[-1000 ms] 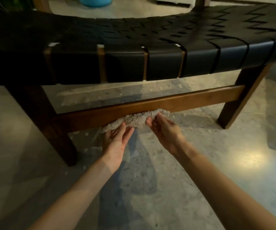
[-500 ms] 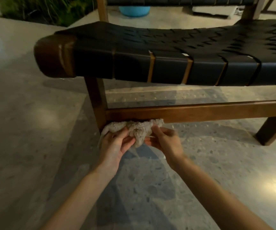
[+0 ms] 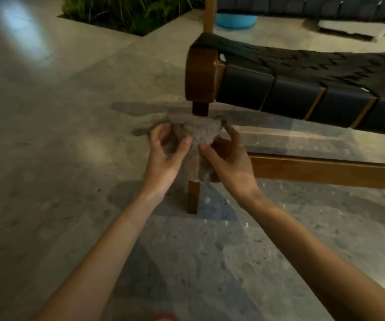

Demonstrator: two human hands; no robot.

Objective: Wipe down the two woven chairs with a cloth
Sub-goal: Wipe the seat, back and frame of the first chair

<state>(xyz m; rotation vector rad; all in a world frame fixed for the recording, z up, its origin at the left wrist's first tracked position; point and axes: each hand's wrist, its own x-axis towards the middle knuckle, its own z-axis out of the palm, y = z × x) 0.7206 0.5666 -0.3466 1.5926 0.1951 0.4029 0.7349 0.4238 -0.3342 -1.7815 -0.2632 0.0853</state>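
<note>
Shifting leftward since the earlier frame along the black woven-strap chair (image 3: 291, 98) with brown wooden frame, off the long brown wooden crossbar (image 3: 325, 170) and onto the slim brown wooden front leg (image 3: 193, 198). Draping the fuzzy grey-beige cloth (image 3: 198, 133) around that leg, just below the seat corner. Gripping the cloth with the left hand (image 3: 163, 163), fingers curled; pinching it against the leg with the right hand (image 3: 231, 165).

1. Nothing written can be read from where I stand: no text, label, brand or number.
2. The fluffy grey-beige cloth (image 3: 200, 133) shows no legible tag or print.
3. The dark wooden chair with black woven straps (image 3: 244, 89) shows no legible mark; the view is dim and slightly blurred.
</note>
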